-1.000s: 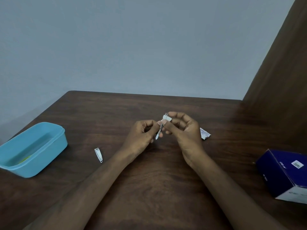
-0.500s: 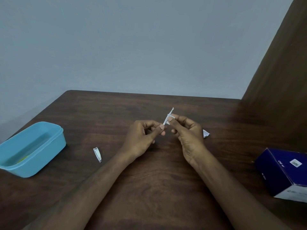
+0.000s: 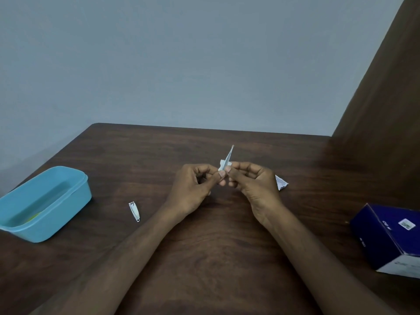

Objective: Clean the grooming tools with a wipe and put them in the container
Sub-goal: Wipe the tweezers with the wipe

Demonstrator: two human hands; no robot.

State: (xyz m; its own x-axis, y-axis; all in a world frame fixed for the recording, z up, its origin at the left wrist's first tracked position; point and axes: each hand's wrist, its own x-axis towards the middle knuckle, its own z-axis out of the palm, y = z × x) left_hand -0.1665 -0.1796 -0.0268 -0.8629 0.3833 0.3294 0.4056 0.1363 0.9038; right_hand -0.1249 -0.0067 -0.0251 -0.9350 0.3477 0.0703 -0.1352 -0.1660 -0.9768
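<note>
Above the middle of the counter, the left hand pinches the lower end of a slim metal tool, its tip pointing toward 1 o'clock. The right hand pinches a small white wipe against the tool. A nail clipper lies at 8 o'clock of the hands, the blue container farther out at 9 o'clock.

A single head-worn wide-angle camera looks forward and down across a dark wooden table, facing a pale wall at 12 o'clock. The left hand and right hand meet near centre frame, close to the lens, forearms entering from 6 o'clock. A blue container sits at 9 o'clock, a dark blue box at 4 o'clock.
</note>
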